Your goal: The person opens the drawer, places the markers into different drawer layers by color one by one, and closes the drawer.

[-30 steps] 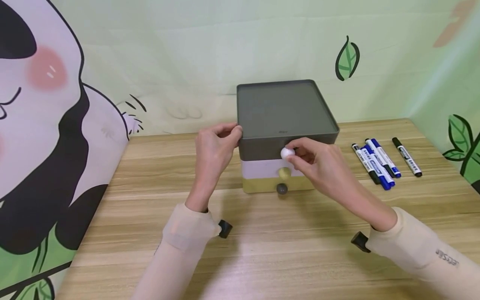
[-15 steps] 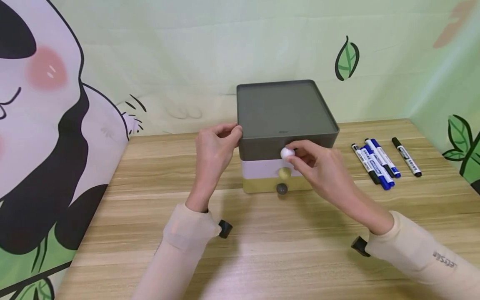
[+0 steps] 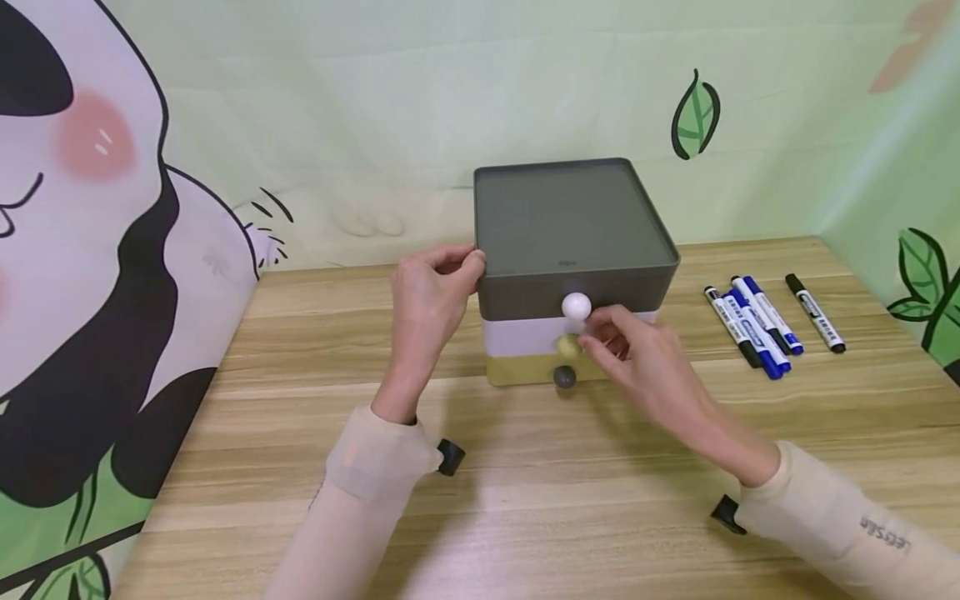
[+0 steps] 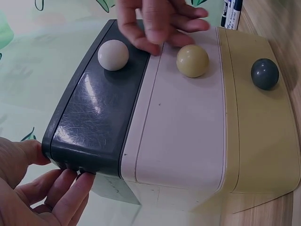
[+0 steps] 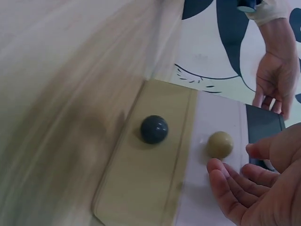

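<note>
Partly behind right fingers (image 5: 229,190): white drawer (image 4: 181,117)

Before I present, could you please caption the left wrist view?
Left grip holding the dark tier, right grip beside the yellow knob.

1. We are looking at a three-tier drawer box (image 3: 576,272), which is standing upright on the wooden desk (image 3: 262,458), close to the back edge and between the two back corners.
2. We are seeing a dark grey tier (image 3: 519,300) sitting on top, a pale pinkish-white tier (image 3: 519,337) lying in the middle and a yellow tier (image 3: 519,370) resting on the desk.
3. We are finding a low rim running round the flat top (image 3: 573,217).
4. We are noting round knobs projecting: a white knob (image 3: 576,307) above, a yellow knob (image 3: 568,347) between, a dark grey knob (image 3: 565,377) below.
5. We are seeing all three fronts sitting closed, scratches marking the uppermost.
</note>
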The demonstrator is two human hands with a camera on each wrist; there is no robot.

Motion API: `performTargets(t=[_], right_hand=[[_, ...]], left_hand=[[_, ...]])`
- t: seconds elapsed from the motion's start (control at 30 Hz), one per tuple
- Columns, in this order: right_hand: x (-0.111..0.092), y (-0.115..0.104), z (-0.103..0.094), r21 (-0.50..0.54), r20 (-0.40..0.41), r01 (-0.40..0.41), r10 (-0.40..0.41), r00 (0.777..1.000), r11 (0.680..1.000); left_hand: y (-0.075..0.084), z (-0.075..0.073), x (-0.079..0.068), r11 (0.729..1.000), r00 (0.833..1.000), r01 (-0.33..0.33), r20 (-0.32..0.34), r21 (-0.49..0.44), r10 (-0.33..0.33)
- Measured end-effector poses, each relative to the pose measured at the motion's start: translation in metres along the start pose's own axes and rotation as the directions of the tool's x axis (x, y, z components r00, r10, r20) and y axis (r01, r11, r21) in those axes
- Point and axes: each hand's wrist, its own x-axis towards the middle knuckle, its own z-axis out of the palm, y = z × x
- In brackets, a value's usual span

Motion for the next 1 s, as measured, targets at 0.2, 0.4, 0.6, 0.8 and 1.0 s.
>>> performTargets(t=[0.2,0.4,0.6,0.8,1.0], right_hand=[[-0.004,0.004,0.008,-0.007,0.031,0.006,-0.006,0.999,1.0],[-0.003,0.006,0.015,-0.01,0.03,0.043,-0.043,0.999,0.999],[-0.002,0.007,0.018,0.007,0.03,0.058,-0.058,0.998,0.998],[0.0,0.007,0.019,0.009,0.032,0.062,-0.062,0.998,0.998],[0.0,0.007,0.019,0.022,0.053,0.05,-0.051,0.997,0.999]], left_hand=[[0.0,0.0,0.0,1.0,1.0,0.001,0.002,-0.013,-0.001],[0.0,0.0,0.0,0.999,1.0,-0.003,0.006,-0.033,0.003],[0.0,0.0,0.0,1.0,1.0,-0.004,0.012,-0.031,0.004],[0.001,0.0,0.0,1.0,1.0,-0.006,0.011,-0.024,0.006],[0.0,0.0,0.0,1.0,1.0,0.004,0.009,-0.021,-0.004]])
